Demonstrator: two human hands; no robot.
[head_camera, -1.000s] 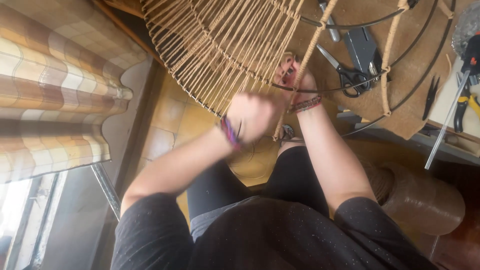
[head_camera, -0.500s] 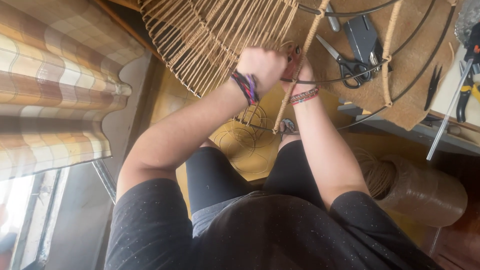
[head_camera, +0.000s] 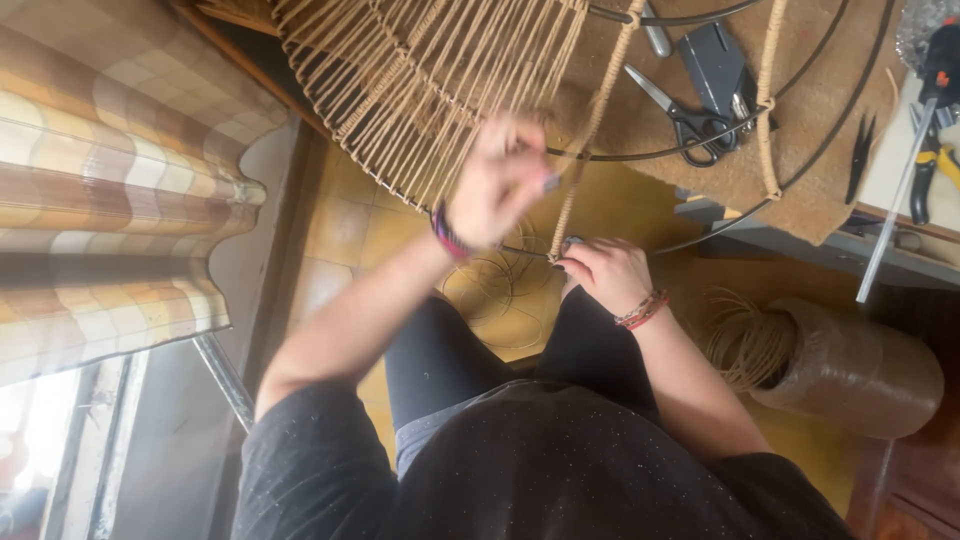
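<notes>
My right hand (head_camera: 608, 272) is low by my knees, fingers pinching a tan cord (head_camera: 592, 130) at the black wire ring (head_camera: 640, 155). My left hand (head_camera: 500, 180) is higher and blurry, so I cannot tell its fingers. Farther off, scissors (head_camera: 680, 112) lie on the counter (head_camera: 800, 120).

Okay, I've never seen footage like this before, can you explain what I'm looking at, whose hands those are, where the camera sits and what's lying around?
The camera is worn on a person's head and looks down at their lap and two bare hands. The left hand is raised and blurred, up against tan cord strung over a black wire frame. The right hand pinches the lower end of a cord-wrapped rib of that frame. Beyond, scissors lie on a brown mat. Pliers rest at the mat's edge. A wrapped roll of cord lies on the yellow floor, and a checked curtain hangs at the side.
</notes>
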